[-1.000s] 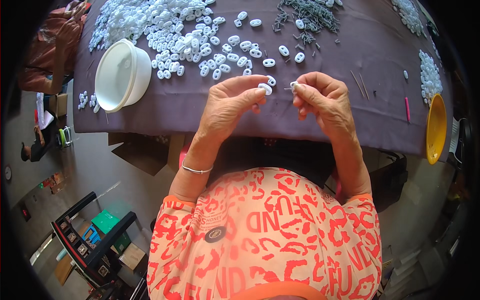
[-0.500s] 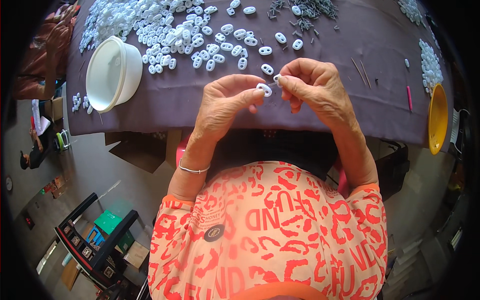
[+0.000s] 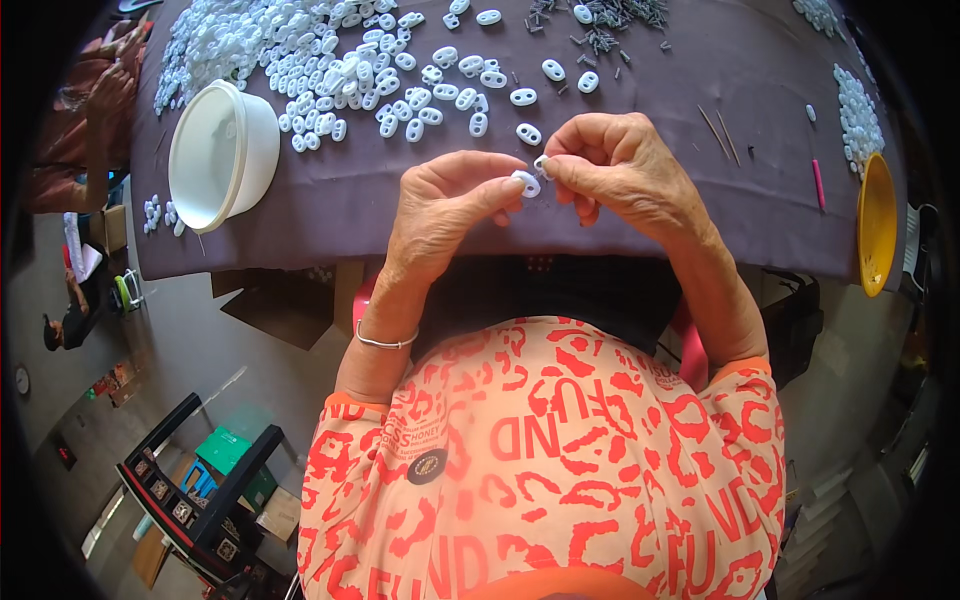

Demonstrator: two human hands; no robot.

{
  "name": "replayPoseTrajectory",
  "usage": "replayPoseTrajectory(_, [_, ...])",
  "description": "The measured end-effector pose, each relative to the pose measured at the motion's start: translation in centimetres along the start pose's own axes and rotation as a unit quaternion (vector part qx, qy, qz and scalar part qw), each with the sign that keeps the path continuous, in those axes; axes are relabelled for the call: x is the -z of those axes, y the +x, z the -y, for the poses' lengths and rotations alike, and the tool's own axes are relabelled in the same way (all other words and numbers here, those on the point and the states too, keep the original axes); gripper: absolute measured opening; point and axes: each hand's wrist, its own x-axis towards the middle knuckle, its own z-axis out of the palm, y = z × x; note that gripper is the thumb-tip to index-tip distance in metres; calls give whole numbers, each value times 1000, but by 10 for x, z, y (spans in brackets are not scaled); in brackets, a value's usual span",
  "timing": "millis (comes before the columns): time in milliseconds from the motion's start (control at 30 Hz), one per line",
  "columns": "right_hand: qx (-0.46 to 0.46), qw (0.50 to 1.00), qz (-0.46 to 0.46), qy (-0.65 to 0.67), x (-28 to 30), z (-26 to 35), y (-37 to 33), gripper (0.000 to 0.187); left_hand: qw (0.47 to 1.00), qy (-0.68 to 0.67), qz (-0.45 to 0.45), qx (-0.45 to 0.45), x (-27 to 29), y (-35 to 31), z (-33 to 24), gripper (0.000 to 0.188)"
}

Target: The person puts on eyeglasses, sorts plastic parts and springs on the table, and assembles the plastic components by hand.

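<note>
Left hand (image 3: 445, 205) first: its thumb and forefinger pinch a white piece (image 3: 530, 185), flat and oval with holes, the free end jutting toward the other hand. Right hand (image 3: 625, 175) grips a small white bit (image 3: 541, 164) between thumb and fingertips, just beside that piece; I can't tell whether the 2 touch. Both are held up over the purple cloth (image 3: 685, 85), toward its near edge. Beyond the hands lie loose ovals (image 3: 528, 133), thickening into a big white heap (image 3: 235, 45) at the left, with grey pins (image 3: 622, 14) piled at the far side. A white tub (image 3: 258, 155) sits left of the hands. Over on the right I see 2 thin sticks (image 3: 728, 136), a pink rod (image 3: 818, 185) and a yellow dish (image 3: 877, 225), with small white parts (image 3: 858, 120) heaped just beyond the dish. 1 silvery bangle (image 3: 387, 344) rings the left wrist.
</note>
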Motion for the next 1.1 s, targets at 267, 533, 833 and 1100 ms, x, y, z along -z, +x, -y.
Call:
replayPoseTrajectory(267, [-5, 998, 33, -47, 1, 2, 1, 14, 998, 54, -31, -15, -6, -2, -2, 16])
replayPoseTrajectory(533, [4, 997, 52, -61, -2, 1, 1, 15, 998, 46, -31, -20, -8, -2, 2, 14])
replayPoseTrajectory(833, [0, 997, 72, -30, 3, -5, 4, 17, 998, 24, -50, -35, -13, -4, 8, 13])
replayPoseTrajectory(1100, [-3, 997, 82, -7, 5, -5, 5, 19, 997, 2, -55, -49, -14, -4, 13, 13])
